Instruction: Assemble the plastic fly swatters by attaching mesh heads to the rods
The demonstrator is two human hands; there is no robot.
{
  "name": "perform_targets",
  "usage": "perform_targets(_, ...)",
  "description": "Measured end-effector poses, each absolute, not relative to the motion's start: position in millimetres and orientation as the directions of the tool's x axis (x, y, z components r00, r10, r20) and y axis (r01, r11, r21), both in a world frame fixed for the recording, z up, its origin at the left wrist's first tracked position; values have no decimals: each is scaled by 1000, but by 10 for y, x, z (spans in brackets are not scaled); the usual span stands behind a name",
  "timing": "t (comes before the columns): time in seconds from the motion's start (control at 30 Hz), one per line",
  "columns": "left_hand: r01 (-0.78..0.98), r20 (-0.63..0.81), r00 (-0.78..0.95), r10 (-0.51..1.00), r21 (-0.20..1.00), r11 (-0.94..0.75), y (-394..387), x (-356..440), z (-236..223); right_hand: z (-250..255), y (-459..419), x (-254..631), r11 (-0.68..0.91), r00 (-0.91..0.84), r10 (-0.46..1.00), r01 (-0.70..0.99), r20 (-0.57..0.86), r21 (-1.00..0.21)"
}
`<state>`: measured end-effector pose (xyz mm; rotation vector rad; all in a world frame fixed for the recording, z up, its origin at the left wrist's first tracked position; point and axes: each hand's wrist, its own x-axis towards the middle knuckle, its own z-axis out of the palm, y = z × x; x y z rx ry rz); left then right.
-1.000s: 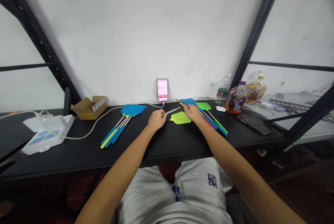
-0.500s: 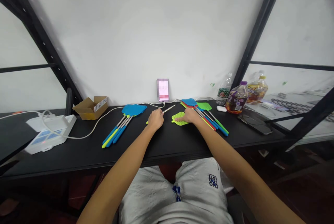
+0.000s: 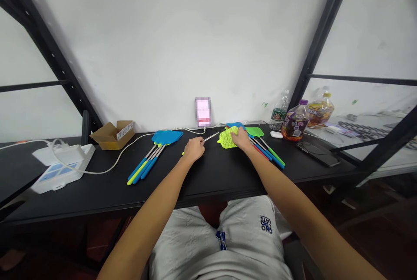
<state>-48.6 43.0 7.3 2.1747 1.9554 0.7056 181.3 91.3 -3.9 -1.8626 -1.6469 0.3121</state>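
Observation:
My left hand (image 3: 194,148) is closed around a fly swatter handle, whose bare silver rod (image 3: 211,137) points to the right and away from me. A bit of yellow-green grip shows at the hand's left side. In my right hand (image 3: 241,138) is a loose yellow-green swatter head (image 3: 228,138), held by its right edge with its narrow socket facing left. Rod tip and socket are close but apart. Left of my hands lies a group of blue-headed fly swatters (image 3: 167,137). More swatters with blue, red and green parts (image 3: 254,131) lie partly hidden behind my right hand.
A phone (image 3: 203,112) leans against the wall at the back. An open cardboard box (image 3: 112,137) and a white power strip (image 3: 67,171) stand at the left, with a white cable along the desk. Bottles (image 3: 296,122), a white case (image 3: 276,135) and a dark phone (image 3: 318,154) are at the right.
My right hand has lifted the yellow-green swatter head off the desk and tilted it up, slightly to the right. My left hand stays in place with the handle.

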Motion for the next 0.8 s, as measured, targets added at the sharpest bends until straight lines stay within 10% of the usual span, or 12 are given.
perform_targets(0.8, 897, 247, 176, 953, 359, -259, 380, -465, 86, 66, 861, 1990, -179, 452, 851, 728, 267, -662)
